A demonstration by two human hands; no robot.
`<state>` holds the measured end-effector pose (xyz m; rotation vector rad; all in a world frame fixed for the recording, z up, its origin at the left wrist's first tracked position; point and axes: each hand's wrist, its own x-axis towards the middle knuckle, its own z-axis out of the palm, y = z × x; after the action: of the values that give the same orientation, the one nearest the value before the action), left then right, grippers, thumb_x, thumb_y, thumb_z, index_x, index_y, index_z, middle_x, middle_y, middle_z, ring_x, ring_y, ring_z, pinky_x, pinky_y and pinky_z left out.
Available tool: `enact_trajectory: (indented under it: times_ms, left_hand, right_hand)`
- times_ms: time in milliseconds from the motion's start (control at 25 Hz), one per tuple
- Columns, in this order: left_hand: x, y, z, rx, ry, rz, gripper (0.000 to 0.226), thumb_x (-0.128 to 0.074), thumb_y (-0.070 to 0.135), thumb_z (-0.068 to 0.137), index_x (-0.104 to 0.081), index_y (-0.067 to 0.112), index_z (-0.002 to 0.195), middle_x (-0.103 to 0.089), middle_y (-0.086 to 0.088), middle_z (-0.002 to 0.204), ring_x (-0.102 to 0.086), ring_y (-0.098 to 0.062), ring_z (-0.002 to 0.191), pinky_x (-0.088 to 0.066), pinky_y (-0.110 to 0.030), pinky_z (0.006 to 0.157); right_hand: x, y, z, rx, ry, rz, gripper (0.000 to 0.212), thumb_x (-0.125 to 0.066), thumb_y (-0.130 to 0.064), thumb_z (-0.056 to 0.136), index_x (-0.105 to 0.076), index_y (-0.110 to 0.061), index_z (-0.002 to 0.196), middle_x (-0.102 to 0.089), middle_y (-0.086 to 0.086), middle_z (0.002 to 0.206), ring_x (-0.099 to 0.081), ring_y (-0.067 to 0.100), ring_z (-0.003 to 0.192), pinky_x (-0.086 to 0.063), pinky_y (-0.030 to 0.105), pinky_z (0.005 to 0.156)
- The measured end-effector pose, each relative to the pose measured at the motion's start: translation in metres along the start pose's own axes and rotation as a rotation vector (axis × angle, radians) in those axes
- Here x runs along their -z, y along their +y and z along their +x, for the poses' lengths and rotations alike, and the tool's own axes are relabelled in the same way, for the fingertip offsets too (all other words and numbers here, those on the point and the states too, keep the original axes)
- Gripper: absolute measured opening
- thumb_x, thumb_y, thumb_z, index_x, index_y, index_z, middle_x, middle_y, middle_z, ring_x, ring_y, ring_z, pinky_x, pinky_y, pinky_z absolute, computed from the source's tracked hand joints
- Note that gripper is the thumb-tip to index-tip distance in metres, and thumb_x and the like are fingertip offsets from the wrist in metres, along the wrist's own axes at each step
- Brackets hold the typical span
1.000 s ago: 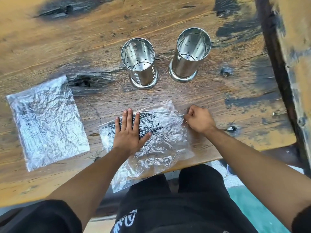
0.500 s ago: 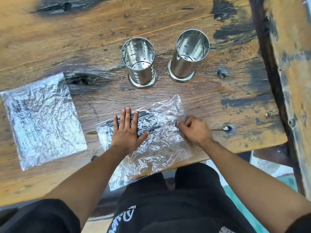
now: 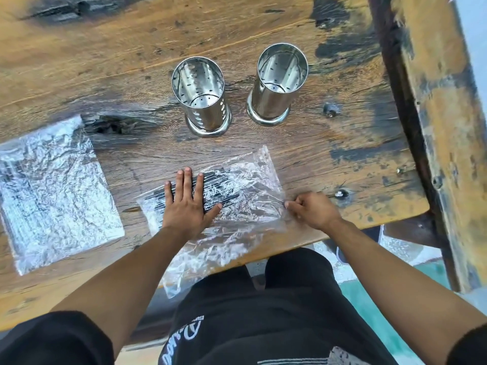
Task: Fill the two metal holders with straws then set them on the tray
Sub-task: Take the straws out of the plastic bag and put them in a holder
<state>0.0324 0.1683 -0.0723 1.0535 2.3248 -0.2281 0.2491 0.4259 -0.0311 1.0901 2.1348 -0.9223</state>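
Two empty perforated metal holders stand upright on the wooden table, the left holder (image 3: 201,97) and the right holder (image 3: 278,84). In front of them lies a clear plastic bag (image 3: 245,204) with black straws (image 3: 224,184) inside; its lower part hangs over the table edge. My left hand (image 3: 188,204) lies flat on the bag over the straws, fingers spread. My right hand (image 3: 315,210) pinches the bag's right edge. A second crinkled bag of straws (image 3: 52,191) lies at the left.
The worn wooden table (image 3: 105,61) ends just before my lap. A weathered wooden beam (image 3: 434,114) runs along the right side. Bolt heads (image 3: 329,109) stick up from the tabletop right of the holders. No tray is in view.
My right hand slid down along the bag's right edge toward me, then a little to the right. The bag's far right corner now lies flatter. My left hand stayed pressed on the straws.
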Motion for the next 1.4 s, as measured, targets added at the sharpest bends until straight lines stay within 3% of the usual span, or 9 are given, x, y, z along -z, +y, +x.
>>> enact_trajectory:
  times_ms: [160, 440, 680, 880, 1040, 1120, 1240, 1320, 1400]
  left_hand:
    - [0.002, 0.001, -0.001, 0.003, 0.004, 0.0, 0.101, -0.003, 0.085, 0.089, 0.019, 0.017, 0.16, 0.024, -0.016, 0.167, 0.027, -0.031, 0.153, 0.008, -0.059, 0.125]
    - [0.001, 0.001, -0.001, 0.007, -0.001, -0.007, 0.102, -0.004, 0.085, 0.089, 0.017, 0.017, 0.161, 0.023, -0.016, 0.167, 0.027, -0.03, 0.153, 0.01, -0.059, 0.124]
    - [0.0, 0.0, 0.0, 0.003, -0.007, -0.008, 0.103, -0.004, 0.087, 0.088, 0.015, 0.016, 0.161, 0.022, -0.017, 0.167, 0.026, -0.031, 0.154, 0.009, -0.059, 0.124]
    - [0.006, 0.001, -0.001, -0.003, -0.018, -0.072, 0.108, -0.005, 0.091, 0.084, 0.016, 0.018, 0.161, 0.026, -0.015, 0.166, 0.031, -0.028, 0.152, 0.013, -0.058, 0.124]
    - [0.015, -0.007, -0.006, -0.06, 0.022, -0.303, 0.113, -0.023, 0.093, 0.08, 0.009, 0.022, 0.163, 0.015, -0.009, 0.171, 0.019, -0.025, 0.156, 0.008, -0.058, 0.125]
    - [0.023, -0.014, -0.012, -0.062, 0.036, -0.438, 0.117, -0.039, 0.091, 0.076, 0.007, 0.026, 0.162, 0.011, -0.004, 0.171, 0.01, -0.026, 0.158, -0.002, -0.057, 0.127]
    - [0.029, -0.028, -0.023, -0.064, 0.119, -0.448, 0.12, -0.048, 0.089, 0.074, -0.002, 0.023, 0.163, 0.002, -0.003, 0.171, -0.001, -0.028, 0.158, -0.016, -0.055, 0.126]
    - [0.026, -0.037, -0.031, -0.071, 0.175, -0.326, 0.124, -0.04, 0.095, 0.073, -0.007, 0.017, 0.163, -0.004, -0.008, 0.171, -0.004, -0.028, 0.158, -0.013, -0.054, 0.127]
    - [0.019, -0.046, -0.036, -0.047, 0.154, -0.21, 0.13, -0.033, 0.1, 0.07, -0.005, 0.014, 0.163, -0.003, -0.011, 0.172, 0.001, -0.028, 0.158, -0.004, -0.053, 0.128]
  right_hand:
    - [-0.01, -0.009, -0.01, -0.018, -0.133, -0.012, 0.067, -0.052, -0.071, 0.091, -0.06, -0.013, 0.058, -0.056, 0.002, 0.054, -0.051, 0.013, 0.05, -0.041, 0.025, 0.053]
    - [-0.011, 0.012, -0.016, 0.094, -0.248, -0.095, 0.042, -0.062, -0.033, 0.098, -0.064, -0.012, 0.062, -0.056, -0.008, 0.053, -0.05, 0.002, 0.044, -0.033, 0.012, 0.046]
    - [0.014, 0.029, -0.002, 0.045, -0.168, -0.262, 0.036, -0.064, -0.038, 0.097, -0.07, -0.01, 0.074, -0.067, 0.003, 0.071, -0.058, 0.019, 0.068, -0.036, 0.03, 0.057]
    - [0.0, -0.015, -0.012, 0.127, 0.258, 0.162, 0.028, -0.055, -0.029, 0.103, -0.066, -0.016, 0.08, -0.066, -0.003, 0.074, -0.059, 0.009, 0.065, -0.044, 0.022, 0.061]
    - [-0.026, -0.062, 0.005, 0.189, 0.163, 0.283, 0.032, -0.052, -0.014, 0.102, -0.06, -0.01, 0.132, -0.063, 0.001, 0.118, -0.063, 0.013, 0.1, -0.051, 0.028, 0.098]
    - [-0.031, -0.072, 0.012, 0.08, 0.108, 0.528, 0.029, -0.051, -0.012, 0.104, -0.059, -0.012, 0.131, -0.067, 0.001, 0.108, -0.065, 0.013, 0.082, -0.058, 0.033, 0.08]
    - [-0.026, -0.076, 0.018, -0.079, 0.023, 0.834, 0.023, -0.048, -0.005, 0.103, -0.066, -0.008, 0.117, -0.068, 0.008, 0.084, -0.054, 0.012, 0.056, -0.045, 0.027, 0.052]
    - [-0.02, -0.074, 0.019, -0.117, -0.12, 0.902, 0.022, -0.049, -0.004, 0.1, -0.069, -0.007, 0.092, -0.063, 0.02, 0.083, -0.044, 0.01, 0.047, -0.035, 0.026, 0.046]
    - [-0.014, -0.077, 0.016, -0.116, -0.287, 1.016, 0.025, -0.049, -0.001, 0.099, -0.065, -0.006, 0.081, -0.059, 0.026, 0.092, -0.046, 0.013, 0.053, -0.042, 0.032, 0.053]
